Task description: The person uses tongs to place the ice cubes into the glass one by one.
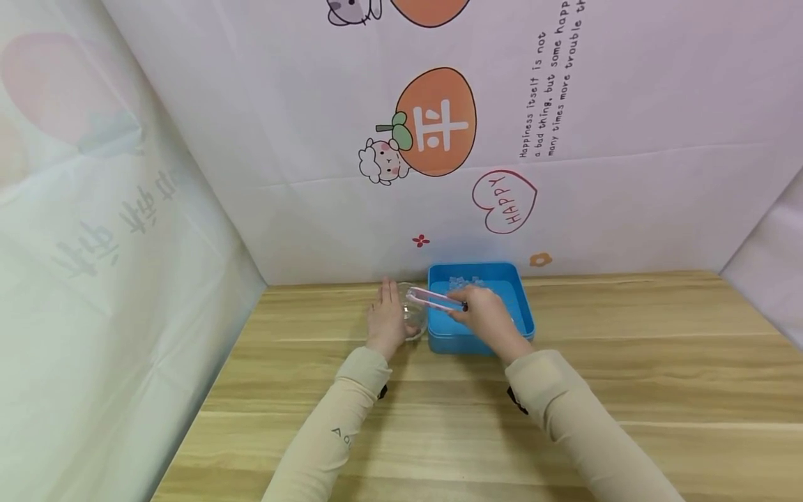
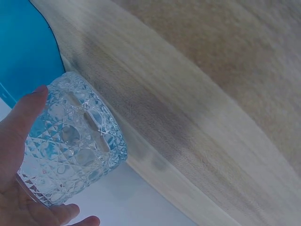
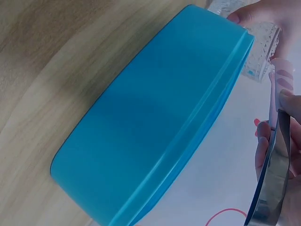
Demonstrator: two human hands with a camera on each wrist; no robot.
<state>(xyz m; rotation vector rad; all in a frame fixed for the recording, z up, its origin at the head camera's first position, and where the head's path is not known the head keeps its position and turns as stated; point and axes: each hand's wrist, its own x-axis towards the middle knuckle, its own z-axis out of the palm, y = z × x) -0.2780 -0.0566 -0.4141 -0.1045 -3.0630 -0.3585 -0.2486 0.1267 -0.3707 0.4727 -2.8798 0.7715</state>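
A clear, diamond-patterned glass [image 2: 70, 141] stands upright on the table, just left of a blue box [image 1: 461, 344]. My left hand [image 1: 385, 321] grips its side, with the thumb on one side and the fingers on the other. In my right hand [image 1: 489, 317] is a pair of tongs [image 1: 433, 298] with pink ends and a metal body. Their tips reach left over the glass's mouth. Whether anything sits between the tips is too small to tell. Several clear, ice-like pieces [image 1: 461, 282] lie at the back of the box.
The wood-grain table [image 1: 439, 432] meets a white printed cloth [image 1: 314, 209] close behind the box and glass. Another pale cloth [image 1: 157, 314] hangs along the left side.
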